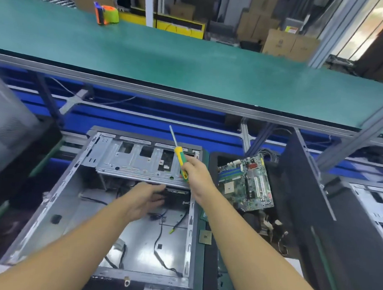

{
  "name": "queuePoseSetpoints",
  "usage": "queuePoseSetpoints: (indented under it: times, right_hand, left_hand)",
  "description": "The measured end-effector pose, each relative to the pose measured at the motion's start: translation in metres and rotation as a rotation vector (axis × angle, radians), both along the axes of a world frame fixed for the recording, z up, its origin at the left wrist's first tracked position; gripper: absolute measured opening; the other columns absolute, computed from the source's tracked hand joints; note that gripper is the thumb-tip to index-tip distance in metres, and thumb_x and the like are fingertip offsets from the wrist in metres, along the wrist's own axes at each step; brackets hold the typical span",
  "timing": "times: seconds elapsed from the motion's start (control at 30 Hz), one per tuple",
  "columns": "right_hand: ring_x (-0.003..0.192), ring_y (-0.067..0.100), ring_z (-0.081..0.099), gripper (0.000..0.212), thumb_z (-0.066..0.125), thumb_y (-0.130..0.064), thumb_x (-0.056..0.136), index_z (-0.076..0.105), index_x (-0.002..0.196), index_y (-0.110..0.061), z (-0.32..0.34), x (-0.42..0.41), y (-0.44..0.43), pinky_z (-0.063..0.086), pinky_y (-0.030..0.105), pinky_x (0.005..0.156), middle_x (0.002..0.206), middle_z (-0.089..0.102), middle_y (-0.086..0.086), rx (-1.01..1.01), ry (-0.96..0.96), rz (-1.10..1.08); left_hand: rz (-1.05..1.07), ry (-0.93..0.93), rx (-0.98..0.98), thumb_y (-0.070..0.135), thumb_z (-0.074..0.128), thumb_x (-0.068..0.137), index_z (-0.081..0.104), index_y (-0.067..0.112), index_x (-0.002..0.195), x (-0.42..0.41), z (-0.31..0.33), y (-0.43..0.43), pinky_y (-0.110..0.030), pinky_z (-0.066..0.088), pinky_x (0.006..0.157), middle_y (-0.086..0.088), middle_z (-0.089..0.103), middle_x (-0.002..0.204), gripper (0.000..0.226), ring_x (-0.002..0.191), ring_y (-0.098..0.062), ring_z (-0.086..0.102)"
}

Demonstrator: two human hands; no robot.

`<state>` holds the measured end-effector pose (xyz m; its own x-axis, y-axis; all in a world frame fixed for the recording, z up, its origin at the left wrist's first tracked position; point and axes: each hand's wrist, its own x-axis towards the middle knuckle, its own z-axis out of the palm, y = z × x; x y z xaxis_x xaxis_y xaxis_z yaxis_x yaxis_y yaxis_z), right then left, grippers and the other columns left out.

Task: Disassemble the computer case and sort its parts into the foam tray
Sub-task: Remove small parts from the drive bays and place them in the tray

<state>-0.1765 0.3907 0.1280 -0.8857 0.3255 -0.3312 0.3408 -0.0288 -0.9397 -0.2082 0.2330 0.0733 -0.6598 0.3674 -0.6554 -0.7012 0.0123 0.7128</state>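
An open grey computer case (pixel 57 195) lies on its side in front of me, with loose black cables on its floor. A metal drive cage (pixel 141 162) spans its far end. My left hand (pixel 146 200) reaches in under the cage with fingers loosely extended toward a dark part there; whether it touches is unclear. My right hand (pixel 195 171) grips a yellow-green screwdriver (pixel 180 158) over the cage's right end, shaft pointing up and away. A green motherboard (pixel 246 183) lies in the black foam tray (pixel 214 159) to the right.
A small square chip (pixel 205 237) sits just right of the case. A tall dark panel (pixel 304 208) stands right of the tray, with another case (pixel 369 207) beyond. A dark computer (pixel 11 135) stands at left. A green shelf (pixel 190 62) above holds an orange-green tape dispenser (pixel 106 14).
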Motion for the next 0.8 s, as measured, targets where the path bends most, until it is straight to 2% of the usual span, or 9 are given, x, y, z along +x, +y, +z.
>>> queuePoseSetpoints:
  times: [0.07,0.13,0.33,0.43,0.5,0.57,0.67,0.73,0.8]
  right_hand:
    - [0.09,0.018,0.058,0.033,0.044,-0.011,0.1,0.059,0.127,-0.022,-0.003,0.003,0.0,0.048,0.02,0.066,0.107,0.06,-0.002,-0.012,0.022,-0.03]
    - [0.095,0.022,0.058,0.03,0.044,-0.009,0.1,0.06,0.122,-0.022,-0.005,0.005,0.002,0.048,0.021,0.066,0.108,0.06,0.0,-0.057,0.044,-0.055]
    - [0.085,0.019,0.057,0.026,0.044,-0.008,0.101,0.062,0.117,-0.018,-0.011,0.008,0.007,0.047,0.033,0.08,0.109,0.06,0.005,-0.14,0.081,-0.048]
    - [0.082,0.018,0.054,0.027,0.045,-0.003,0.099,0.062,0.109,-0.02,-0.012,0.007,0.009,0.043,0.037,0.082,0.101,0.06,0.008,-0.198,0.099,-0.05]
    - [0.08,0.018,0.054,0.029,0.047,0.001,0.097,0.06,0.111,-0.021,-0.012,0.008,0.01,0.042,0.036,0.079,0.098,0.061,0.006,-0.233,0.11,-0.041]
    - [0.085,0.019,0.055,0.035,0.052,0.004,0.095,0.057,0.12,-0.019,-0.011,0.009,0.013,0.043,0.035,0.077,0.107,0.062,0.004,-0.262,0.11,-0.02]
    - [0.099,0.023,0.056,0.047,0.056,0.006,0.094,0.05,0.133,-0.018,-0.014,0.009,0.014,0.044,0.036,0.081,0.127,0.058,0.007,-0.241,0.099,0.029]
    - [0.099,0.022,0.053,0.049,0.057,0.006,0.094,0.05,0.136,-0.018,-0.015,0.008,0.013,0.044,0.035,0.08,0.125,0.057,0.007,-0.195,0.091,0.075]
    - [0.09,0.022,0.048,0.044,0.057,0.007,0.091,0.058,0.125,-0.021,-0.014,0.009,0.012,0.041,0.034,0.076,0.11,0.056,0.007,-0.161,0.082,0.102]
  left_hand:
    - [0.079,0.043,0.102,0.0,0.066,0.091,0.065,-0.005,0.105,0.002,-0.003,0.005,-0.042,0.048,0.105,-0.01,0.076,0.094,0.015,0.103,-0.025,0.066]
    - [0.122,0.078,0.147,-0.002,0.066,0.09,0.063,-0.005,0.113,0.006,-0.007,0.005,-0.043,0.05,0.102,-0.012,0.075,0.104,0.023,0.103,-0.024,0.068]
    - [0.116,0.064,0.168,-0.002,0.059,0.094,0.059,-0.001,0.105,0.017,-0.008,0.007,-0.03,0.058,0.063,-0.016,0.073,0.095,0.012,0.08,-0.02,0.075]
    - [0.065,0.021,0.19,0.009,0.062,0.095,0.061,0.0,0.113,0.021,-0.006,0.0,-0.038,0.059,0.074,-0.018,0.074,0.104,0.02,0.092,-0.029,0.074]
    - [0.023,-0.027,0.186,0.011,0.066,0.092,0.063,0.003,0.114,0.024,-0.004,-0.009,-0.04,0.059,0.077,-0.02,0.073,0.11,0.023,0.096,-0.031,0.073]
    - [-0.061,-0.075,0.148,0.01,0.069,0.087,0.061,-0.001,0.116,0.024,0.0,-0.022,-0.039,0.06,0.073,-0.023,0.071,0.112,0.032,0.095,-0.031,0.073]
    - [-0.351,-0.066,-0.032,0.01,0.072,0.085,0.059,-0.003,0.121,0.018,0.014,-0.049,-0.039,0.059,0.077,-0.022,0.071,0.114,0.041,0.1,-0.031,0.071]
    - [-0.582,-0.039,-0.144,0.009,0.071,0.087,0.06,-0.002,0.12,0.013,0.028,-0.069,-0.037,0.059,0.075,-0.02,0.072,0.113,0.036,0.097,-0.028,0.072]
    - [-0.702,0.014,-0.237,0.011,0.073,0.088,0.06,0.0,0.12,0.007,0.044,-0.085,-0.032,0.057,0.067,-0.018,0.073,0.109,0.036,0.09,-0.025,0.073]
